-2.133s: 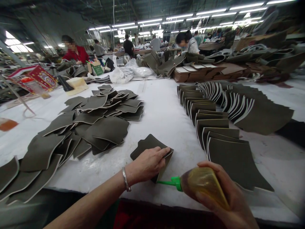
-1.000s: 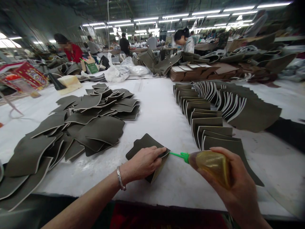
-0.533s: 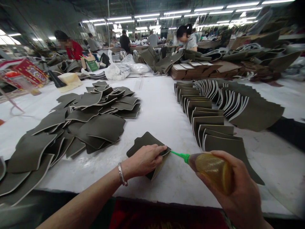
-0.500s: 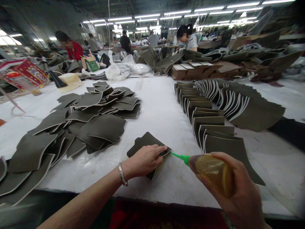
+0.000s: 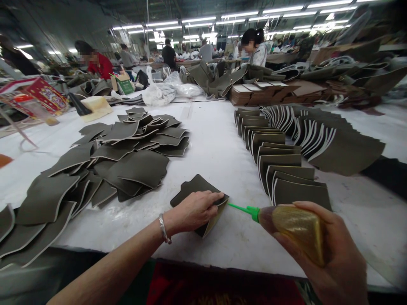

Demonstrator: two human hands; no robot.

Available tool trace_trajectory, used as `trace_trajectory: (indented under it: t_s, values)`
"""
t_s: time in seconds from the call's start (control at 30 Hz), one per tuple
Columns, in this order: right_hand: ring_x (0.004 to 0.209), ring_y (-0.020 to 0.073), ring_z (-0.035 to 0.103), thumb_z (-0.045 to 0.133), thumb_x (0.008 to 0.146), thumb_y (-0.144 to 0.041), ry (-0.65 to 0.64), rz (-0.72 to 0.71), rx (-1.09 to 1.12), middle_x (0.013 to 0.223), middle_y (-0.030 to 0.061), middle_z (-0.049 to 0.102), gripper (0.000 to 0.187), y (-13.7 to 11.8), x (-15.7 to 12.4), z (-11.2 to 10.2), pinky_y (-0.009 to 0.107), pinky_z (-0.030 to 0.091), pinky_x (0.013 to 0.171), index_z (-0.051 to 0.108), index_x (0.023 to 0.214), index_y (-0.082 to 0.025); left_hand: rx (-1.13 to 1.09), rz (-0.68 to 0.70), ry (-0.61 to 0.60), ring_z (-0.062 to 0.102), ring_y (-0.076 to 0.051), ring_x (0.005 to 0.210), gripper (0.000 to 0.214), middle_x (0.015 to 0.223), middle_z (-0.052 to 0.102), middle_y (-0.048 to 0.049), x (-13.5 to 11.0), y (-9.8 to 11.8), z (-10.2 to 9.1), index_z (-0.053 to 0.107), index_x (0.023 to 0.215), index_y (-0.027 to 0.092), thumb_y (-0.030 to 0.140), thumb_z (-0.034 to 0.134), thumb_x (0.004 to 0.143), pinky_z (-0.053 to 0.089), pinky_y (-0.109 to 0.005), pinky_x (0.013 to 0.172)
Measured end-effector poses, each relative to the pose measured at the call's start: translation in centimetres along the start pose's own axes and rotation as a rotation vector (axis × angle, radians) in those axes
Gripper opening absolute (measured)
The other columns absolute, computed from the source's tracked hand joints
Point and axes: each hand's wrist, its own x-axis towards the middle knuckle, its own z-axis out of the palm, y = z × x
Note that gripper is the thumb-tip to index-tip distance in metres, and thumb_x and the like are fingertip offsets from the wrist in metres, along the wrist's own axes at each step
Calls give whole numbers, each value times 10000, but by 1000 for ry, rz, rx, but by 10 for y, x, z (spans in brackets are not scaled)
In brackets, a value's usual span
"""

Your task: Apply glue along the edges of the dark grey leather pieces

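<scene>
My left hand point(image 5: 194, 212) rests on a dark olive leather-like piece point(image 5: 194, 185) near the table's front edge. Its index finger lies stretched along the piece's right corner, while the other fingers curl at the edge, where a paler underside shows. In my right hand point(image 5: 341, 254) is a squeeze bottle point(image 5: 294, 224) of amber liquid, probably glue, tilted with its thin green nozzle point(image 5: 243, 208) pointing left. The nozzle tip is right at the piece's corner; whether it touches cannot be made out.
A loose pile of similar pieces point(image 5: 140, 169) spreads over the left of the white table point(image 5: 210, 140). Folded pieces point(image 5: 280, 161) stand in a curved row at right. Behind are brown stacked panels point(image 5: 254, 97), plastic bags point(image 5: 159, 94), a red box point(image 5: 46, 95) and co-workers.
My right hand and the bottle have shifted slightly right, the nozzle tip staying near the corner. My left hand keeps its place on the piece. The view has moved a little.
</scene>
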Motion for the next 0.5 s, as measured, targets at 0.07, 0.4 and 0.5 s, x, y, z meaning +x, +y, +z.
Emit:
trace_trajectory:
  t_s: [0.07, 0.4, 0.5]
  values:
    - [905, 320, 589, 667, 853, -602, -10, -16, -10, 1116, 53, 570, 501, -1, 2, 0, 459, 511, 794, 502, 1235, -322, -8, 6, 12, 639, -244, 1058, 469, 1203, 679, -112, 0, -1, 1, 534, 1391, 144, 181, 411, 940, 502, -370, 938]
    - [975, 289, 609, 624, 921, -534, -6, -142, -85, 1162, 62, 589, 438, 1, 4, 11, 407, 506, 852, 486, 1244, -272, -16, 2, 13, 637, -250, 1094, 467, 1229, 674, -109, 0, -1, 1, 546, 1382, 152, 175, 418, 934, 496, -368, 953]
    - [892, 272, 607, 643, 885, -572, -67, -7, -3, 1113, 46, 585, 469, -3, -7, 11, 401, 512, 819, 504, 1230, -285, -2, -8, 1, 647, -250, 1049, 474, 1179, 685, -111, 0, 0, 0, 542, 1388, 142, 180, 416, 933, 503, -361, 925]
